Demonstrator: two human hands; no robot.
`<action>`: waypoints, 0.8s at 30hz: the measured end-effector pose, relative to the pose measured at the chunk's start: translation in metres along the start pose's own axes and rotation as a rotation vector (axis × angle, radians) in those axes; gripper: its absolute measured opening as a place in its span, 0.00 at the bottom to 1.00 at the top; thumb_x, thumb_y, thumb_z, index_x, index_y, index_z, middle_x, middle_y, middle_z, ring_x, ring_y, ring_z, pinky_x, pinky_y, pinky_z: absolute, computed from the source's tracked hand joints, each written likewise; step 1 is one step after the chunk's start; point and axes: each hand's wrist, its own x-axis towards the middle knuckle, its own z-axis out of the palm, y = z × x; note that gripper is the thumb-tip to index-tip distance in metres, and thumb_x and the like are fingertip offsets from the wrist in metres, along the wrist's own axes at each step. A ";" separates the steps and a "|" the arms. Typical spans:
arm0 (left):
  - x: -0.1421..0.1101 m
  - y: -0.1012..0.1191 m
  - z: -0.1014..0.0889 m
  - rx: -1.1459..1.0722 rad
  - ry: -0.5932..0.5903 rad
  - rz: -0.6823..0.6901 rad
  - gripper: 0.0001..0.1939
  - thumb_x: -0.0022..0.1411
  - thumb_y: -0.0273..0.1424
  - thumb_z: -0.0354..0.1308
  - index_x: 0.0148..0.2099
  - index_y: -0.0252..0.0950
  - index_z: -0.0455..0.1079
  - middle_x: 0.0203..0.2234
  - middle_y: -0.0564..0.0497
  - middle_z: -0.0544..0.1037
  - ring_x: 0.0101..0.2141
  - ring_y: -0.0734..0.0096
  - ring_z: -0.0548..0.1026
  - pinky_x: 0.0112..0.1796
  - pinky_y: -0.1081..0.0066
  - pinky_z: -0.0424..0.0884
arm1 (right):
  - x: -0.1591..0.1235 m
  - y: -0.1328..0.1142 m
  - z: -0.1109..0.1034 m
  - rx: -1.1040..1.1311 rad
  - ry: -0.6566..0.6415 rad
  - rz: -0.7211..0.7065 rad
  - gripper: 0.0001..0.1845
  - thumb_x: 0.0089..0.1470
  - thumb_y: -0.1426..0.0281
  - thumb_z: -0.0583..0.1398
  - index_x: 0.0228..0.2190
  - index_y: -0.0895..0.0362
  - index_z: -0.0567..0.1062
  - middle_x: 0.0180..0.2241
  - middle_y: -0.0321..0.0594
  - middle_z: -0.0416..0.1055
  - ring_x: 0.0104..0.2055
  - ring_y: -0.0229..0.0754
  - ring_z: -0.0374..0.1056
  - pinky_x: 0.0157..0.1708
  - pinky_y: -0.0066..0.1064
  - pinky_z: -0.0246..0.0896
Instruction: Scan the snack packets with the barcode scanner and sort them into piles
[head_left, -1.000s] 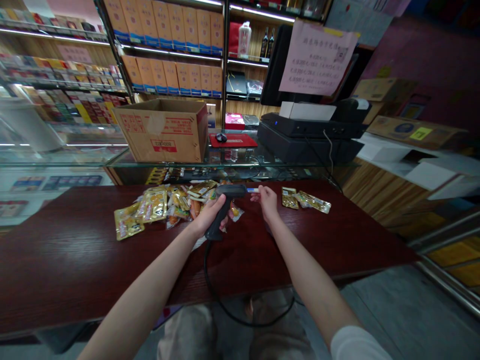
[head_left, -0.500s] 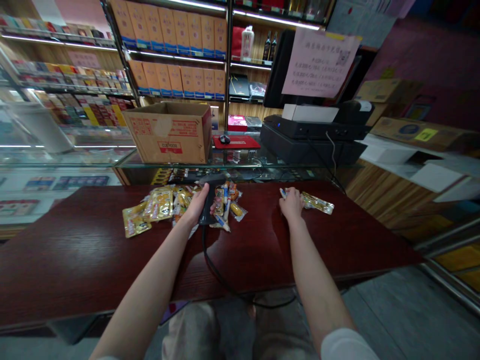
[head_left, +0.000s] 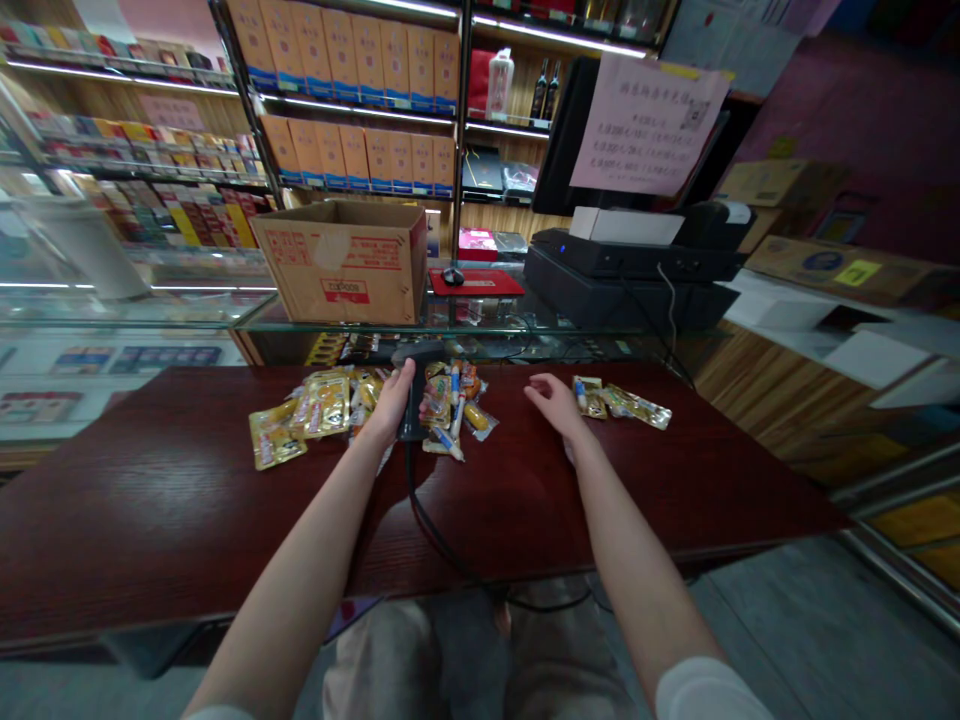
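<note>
Barcode scanner (head_left: 413, 425) stands handle-down in the left hand (head_left: 390, 402), whose fingers wrap its grip; its black cable (head_left: 429, 518) trails over the dark red table (head_left: 187, 510). Blue-and-white tubes (head_left: 448, 443) lie just right of that hand, gold packets (head_left: 328, 402) to its left. The right hand (head_left: 555, 403), fingers loosely bent, visibly holds nothing, between the tubes and a smaller packet group (head_left: 637, 408) near its right.
</note>
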 end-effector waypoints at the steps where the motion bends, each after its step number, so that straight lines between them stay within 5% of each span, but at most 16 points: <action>1: 0.000 -0.001 0.000 0.010 0.001 -0.007 0.27 0.57 0.57 0.57 0.35 0.35 0.65 0.17 0.55 0.70 0.14 0.78 0.64 0.16 0.76 0.60 | -0.003 -0.008 0.009 0.092 -0.121 -0.013 0.19 0.49 0.57 0.63 0.39 0.57 0.76 0.36 0.43 0.76 0.36 0.43 0.71 0.40 0.38 0.66; 4: -0.001 -0.002 0.000 0.038 -0.016 -0.033 0.28 0.57 0.58 0.55 0.35 0.35 0.66 0.15 0.55 0.68 0.13 0.78 0.63 0.15 0.75 0.59 | -0.012 -0.027 0.033 0.075 -0.358 -0.055 0.21 0.40 0.56 0.69 0.34 0.56 0.77 0.30 0.36 0.74 0.29 0.38 0.67 0.32 0.30 0.63; 7: 0.000 -0.001 0.000 0.045 -0.020 -0.041 0.29 0.57 0.59 0.55 0.36 0.35 0.67 0.14 0.55 0.67 0.13 0.77 0.63 0.16 0.75 0.59 | -0.014 -0.032 0.040 -0.007 -0.405 -0.109 0.13 0.43 0.60 0.68 0.27 0.56 0.76 0.27 0.34 0.72 0.28 0.36 0.65 0.30 0.28 0.59; 16: -0.001 -0.001 0.004 0.028 -0.028 -0.051 0.30 0.56 0.58 0.56 0.41 0.34 0.67 0.14 0.57 0.66 0.13 0.77 0.63 0.16 0.75 0.59 | 0.002 -0.010 0.024 0.108 -0.021 0.000 0.12 0.47 0.62 0.63 0.24 0.54 0.66 0.23 0.32 0.69 0.25 0.38 0.64 0.28 0.29 0.61; 20: -0.003 -0.004 0.007 0.041 -0.068 -0.072 0.31 0.55 0.59 0.56 0.40 0.34 0.67 0.13 0.58 0.65 0.13 0.77 0.63 0.16 0.75 0.58 | 0.006 -0.009 0.023 0.414 0.027 0.175 0.19 0.43 0.57 0.66 0.24 0.54 0.64 0.25 0.32 0.69 0.25 0.38 0.67 0.28 0.35 0.69; 24: -0.008 -0.005 0.011 0.036 -0.075 -0.061 0.29 0.55 0.58 0.57 0.37 0.35 0.67 0.16 0.56 0.68 0.14 0.78 0.63 0.16 0.75 0.58 | 0.007 -0.011 0.023 0.842 -0.072 0.329 0.21 0.41 0.59 0.68 0.26 0.53 0.62 0.26 0.31 0.71 0.28 0.38 0.72 0.35 0.42 0.75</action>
